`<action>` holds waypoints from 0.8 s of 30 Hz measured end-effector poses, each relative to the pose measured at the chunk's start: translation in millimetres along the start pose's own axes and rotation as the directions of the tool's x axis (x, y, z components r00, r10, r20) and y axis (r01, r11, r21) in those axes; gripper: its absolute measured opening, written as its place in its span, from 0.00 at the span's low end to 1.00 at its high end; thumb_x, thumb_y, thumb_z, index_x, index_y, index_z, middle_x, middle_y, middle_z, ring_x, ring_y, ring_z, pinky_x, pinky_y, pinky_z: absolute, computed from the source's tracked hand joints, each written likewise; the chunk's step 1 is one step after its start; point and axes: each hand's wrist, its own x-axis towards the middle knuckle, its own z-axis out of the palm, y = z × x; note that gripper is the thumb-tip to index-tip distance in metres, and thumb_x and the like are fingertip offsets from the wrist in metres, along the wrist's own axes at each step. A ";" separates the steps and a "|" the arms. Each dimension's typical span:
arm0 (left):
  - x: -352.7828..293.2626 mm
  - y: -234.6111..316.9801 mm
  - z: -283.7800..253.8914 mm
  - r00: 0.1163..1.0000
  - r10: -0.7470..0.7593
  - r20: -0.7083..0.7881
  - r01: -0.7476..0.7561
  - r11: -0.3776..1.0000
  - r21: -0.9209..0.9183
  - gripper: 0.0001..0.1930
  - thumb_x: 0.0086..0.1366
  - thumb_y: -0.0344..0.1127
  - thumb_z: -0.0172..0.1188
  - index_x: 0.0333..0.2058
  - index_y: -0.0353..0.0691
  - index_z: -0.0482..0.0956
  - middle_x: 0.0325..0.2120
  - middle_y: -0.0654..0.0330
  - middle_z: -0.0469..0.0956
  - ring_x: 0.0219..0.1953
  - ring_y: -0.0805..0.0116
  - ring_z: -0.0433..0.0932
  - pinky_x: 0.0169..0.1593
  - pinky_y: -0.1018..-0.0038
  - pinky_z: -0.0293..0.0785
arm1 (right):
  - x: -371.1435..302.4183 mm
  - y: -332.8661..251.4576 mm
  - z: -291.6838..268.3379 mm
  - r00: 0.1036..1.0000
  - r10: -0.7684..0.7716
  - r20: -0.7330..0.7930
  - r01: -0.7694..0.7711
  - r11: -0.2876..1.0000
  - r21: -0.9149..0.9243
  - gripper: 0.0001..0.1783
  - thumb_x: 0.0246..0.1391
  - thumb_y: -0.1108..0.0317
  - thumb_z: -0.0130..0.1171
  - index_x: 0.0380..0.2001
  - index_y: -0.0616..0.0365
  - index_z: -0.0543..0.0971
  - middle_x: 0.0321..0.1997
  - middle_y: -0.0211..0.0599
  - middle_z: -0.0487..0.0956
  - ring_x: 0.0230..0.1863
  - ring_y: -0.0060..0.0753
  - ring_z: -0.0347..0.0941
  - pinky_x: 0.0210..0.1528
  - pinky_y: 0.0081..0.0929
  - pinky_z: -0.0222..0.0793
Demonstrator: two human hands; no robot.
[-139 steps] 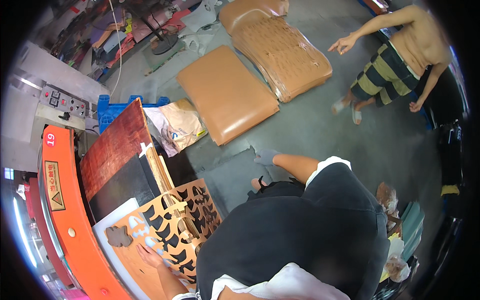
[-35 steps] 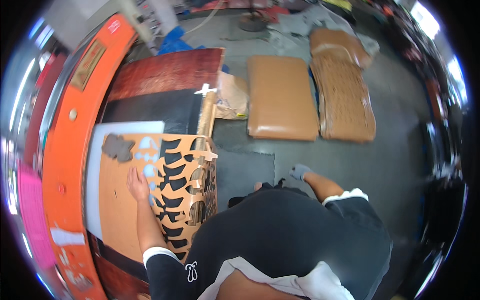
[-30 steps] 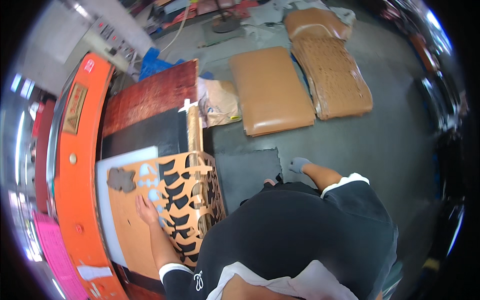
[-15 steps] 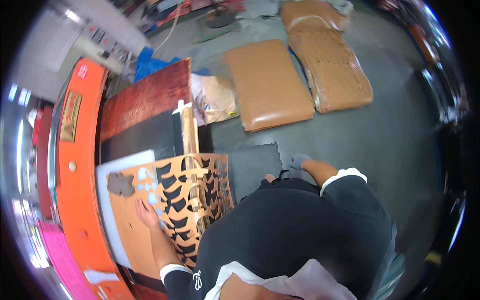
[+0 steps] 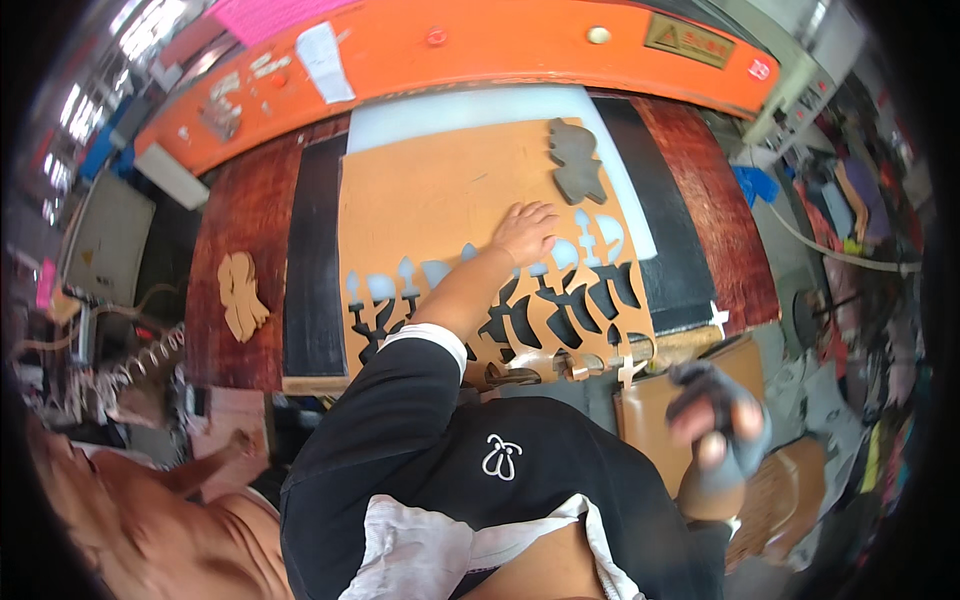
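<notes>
My bare left hand (image 5: 526, 233) lies flat on a tan leather-like sheet (image 5: 430, 190), fingers stretched toward the right. Rows of cut-out shapes run along the sheet's near part, beside my wrist. A dark grey cutting die (image 5: 575, 162) with a wavy outline rests on the sheet's far right part, just beyond my fingertips. My right hand (image 5: 722, 420), in a grey glove with bare fingertips, is raised off the table's near right side. Its fingers look bent but are blurred, and I cannot make out anything in them.
A white board (image 5: 480, 105) lies under the sheet, before the orange machine beam (image 5: 420, 60). Stacked tan cut pieces (image 5: 241, 297) sit on the red tabletop (image 5: 225, 350) at left. A shirtless person (image 5: 180, 520) is at lower left. Brown sheets (image 5: 655, 410) lie below at right.
My view has swung left to face the machine and table. My left hand stays on the sheet near the die; my right hand has come up from hanging by my side.
</notes>
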 end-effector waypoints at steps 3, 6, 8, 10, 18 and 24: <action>-0.7 2.0 -5.4 1.000 -0.019 0.003 0.019 0.999 -0.035 0.20 0.59 0.41 0.53 0.50 0.44 0.71 0.56 0.59 0.66 0.61 0.61 0.60 0.61 0.61 0.53 | 96.8 -12.5 24.8 0.910 -0.345 0.230 0.210 0.862 0.462 0.11 0.56 0.60 0.52 0.33 0.57 0.75 0.30 0.38 0.78 0.26 0.38 0.72 0.36 0.40 0.71; -1.8 2.2 -4.7 1.000 -0.014 -0.014 0.013 0.997 -0.077 0.18 0.59 0.41 0.53 0.47 0.44 0.72 0.55 0.60 0.67 0.60 0.62 0.60 0.61 0.60 0.52 | 147.0 1.3 56.7 0.853 -0.475 0.217 0.222 0.706 0.673 0.11 0.52 0.56 0.59 0.37 0.46 0.79 0.35 0.36 0.76 0.26 0.34 0.70 0.32 0.42 0.69; -2.0 1.8 -1.4 0.999 -0.035 -0.007 0.034 0.997 -0.075 0.17 0.59 0.41 0.54 0.47 0.45 0.72 0.54 0.60 0.67 0.60 0.63 0.59 0.60 0.60 0.52 | 161.2 7.3 73.1 0.836 -0.510 0.204 0.178 0.603 0.778 0.12 0.48 0.58 0.63 0.38 0.43 0.80 0.37 0.37 0.74 0.26 0.34 0.69 0.30 0.45 0.68; -2.2 0.7 0.1 0.999 -0.047 0.001 0.046 0.997 -0.065 0.17 0.58 0.41 0.54 0.46 0.45 0.72 0.54 0.60 0.67 0.60 0.63 0.59 0.60 0.60 0.53 | 167.4 10.4 82.2 0.856 -0.485 0.178 0.110 0.507 0.855 0.10 0.47 0.59 0.64 0.35 0.44 0.81 0.34 0.36 0.74 0.26 0.34 0.69 0.30 0.44 0.68; -2.8 6.3 -1.5 0.998 -0.042 -0.045 0.042 0.999 -0.012 0.17 0.58 0.43 0.55 0.45 0.45 0.74 0.53 0.59 0.69 0.58 0.62 0.63 0.58 0.62 0.56 | 150.6 7.4 72.4 0.941 -0.331 -0.068 0.184 0.333 0.925 0.03 0.43 0.62 0.65 0.24 0.44 0.82 0.25 0.33 0.71 0.23 0.32 0.68 0.25 0.35 0.65; -0.2 10.9 -4.9 0.999 -0.036 -0.007 0.036 0.988 0.149 0.18 0.59 0.43 0.53 0.47 0.45 0.74 0.54 0.60 0.68 0.57 0.63 0.64 0.54 0.65 0.58 | 146.2 20.9 15.5 0.902 -0.414 -0.121 0.253 0.280 0.926 0.01 0.45 0.63 0.63 0.24 0.43 0.82 0.26 0.34 0.71 0.21 0.32 0.66 0.21 0.33 0.63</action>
